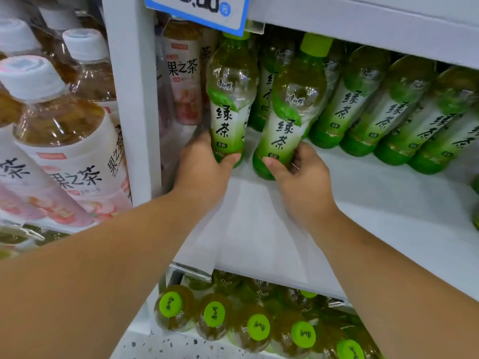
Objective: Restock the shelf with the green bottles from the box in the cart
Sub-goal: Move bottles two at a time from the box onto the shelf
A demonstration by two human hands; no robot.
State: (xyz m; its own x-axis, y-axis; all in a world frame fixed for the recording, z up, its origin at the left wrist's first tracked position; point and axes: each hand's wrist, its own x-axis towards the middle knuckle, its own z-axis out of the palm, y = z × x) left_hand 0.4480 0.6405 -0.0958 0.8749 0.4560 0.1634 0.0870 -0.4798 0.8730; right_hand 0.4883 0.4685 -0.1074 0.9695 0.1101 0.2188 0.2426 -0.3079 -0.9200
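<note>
Both forearms reach over the white shelf [388, 193], left hand [204, 169] and right hand [300, 174] each gripping a green bottle [230, 99] base beside the standing green row [388, 110], peach-tea bottles [62, 141] left of the divider [134, 99].

This was a shop, in its drinks aisle. White shelves [388, 193] held rows of identical green tea bottles [363, 99] across the upper right of the frame, with more of them on the level below at the bottom centre. A blue-edged price tag [197, 9] hung from the shelf edge at the top. Peach-labelled tea bottles [64, 141] filled the neighbouring bay at left.
</note>
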